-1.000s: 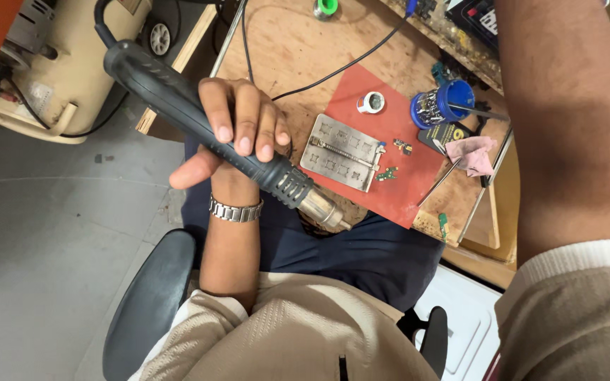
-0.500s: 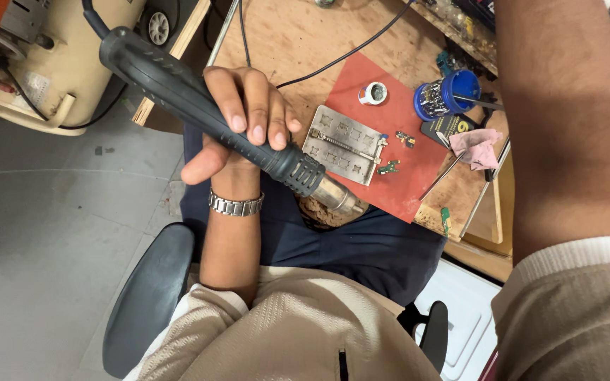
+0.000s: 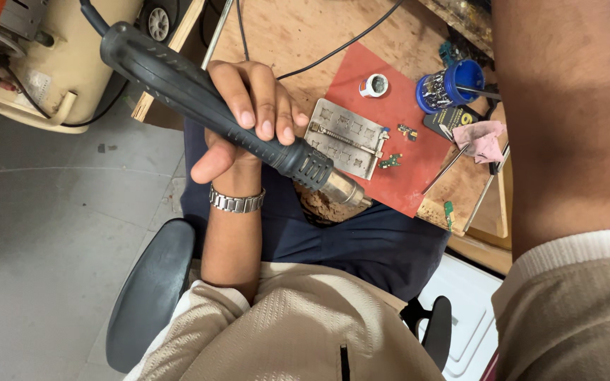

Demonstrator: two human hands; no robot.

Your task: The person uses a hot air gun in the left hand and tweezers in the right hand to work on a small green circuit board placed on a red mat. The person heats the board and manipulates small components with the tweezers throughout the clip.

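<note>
left hand was seen in the head view wrapped around the dark handle of a hot air gun, 4 fingers curled over the top of the grip and the thumb stuck out beneath it. a metal wristwatch was worn on that wrist. the tool was held tilted, its cord end up toward the left and its metal nozzle pointed down and to the right, just above the near edge of the wooden workbench.

a red mat was laid on the bench, and a silver metal holding fixture rested on it, close beside the nozzle. 2 small green circuit boards lay just right of the fixture, on the mat. a small round tin was set near the mat's far edge, and a blue cup of tool bits stood just beyond the mat's right corner. a pink cloth lay near the cup, with tweezers beside it. a black cable crossed the bench top.

only the right forearm and its beige sleeve were shown, along the right side; the right hand itself was out of frame, so its grip could not be told. a cream-coloured machine stood on the grey floor to the left, and a dark chair armrest was visible below.
</note>
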